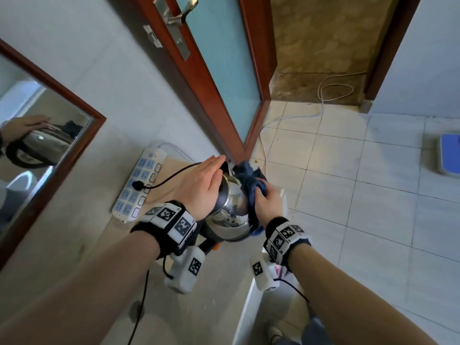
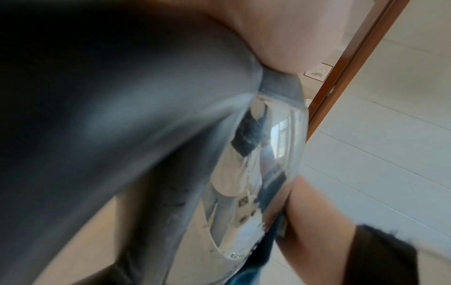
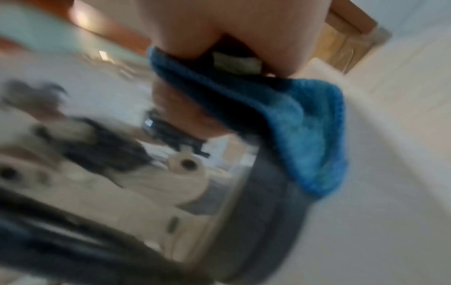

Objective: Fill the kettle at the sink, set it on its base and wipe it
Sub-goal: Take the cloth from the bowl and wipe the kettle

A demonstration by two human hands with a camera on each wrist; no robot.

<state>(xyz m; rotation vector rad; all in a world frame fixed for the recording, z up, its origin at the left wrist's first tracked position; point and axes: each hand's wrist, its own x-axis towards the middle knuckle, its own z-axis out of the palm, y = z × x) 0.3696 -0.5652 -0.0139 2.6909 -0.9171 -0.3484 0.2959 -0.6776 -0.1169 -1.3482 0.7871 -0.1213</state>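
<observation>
On the counter, the kettle point(image 1: 230, 207) is steadied by the flat-fingered left hand point(image 1: 199, 185) atop its lid while, at its 3 o'clock, the cloth point(image 1: 249, 185) is gripped by the right hand point(image 1: 267, 202); being polished steel, likely slippery and water-heavy, it is best grasped by its handle.

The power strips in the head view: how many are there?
1. The power strip lies on the counter by the wall, left of the kettle, with one black plug in it. More may be hidden.

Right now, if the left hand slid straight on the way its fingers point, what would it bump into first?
Probably the brown door frame. The left hand lies flat on top of the kettle, fingers pointing past the spout toward the corner where the frame meets the floor. Depth is hard to judge, so the gap is uncertain.
</observation>
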